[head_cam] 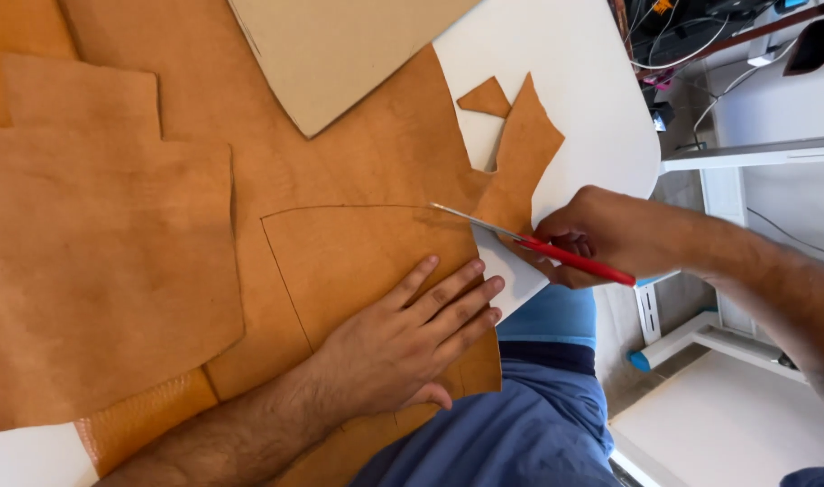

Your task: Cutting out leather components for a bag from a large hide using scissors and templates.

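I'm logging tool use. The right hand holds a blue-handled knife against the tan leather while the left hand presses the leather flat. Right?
Not quite: the head view shows the knife has a red handle, not blue. The right hand holds it against the tan leather while the left hand presses the leather flat.

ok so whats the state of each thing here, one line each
leather sheet: flat on the table, outline drawn, part cut
left hand: pressed flat on the leather, fingers spread
right hand: closed on the knife
red-handled knife: blade tip at the drawn line
cardboard pattern: lying on the leather
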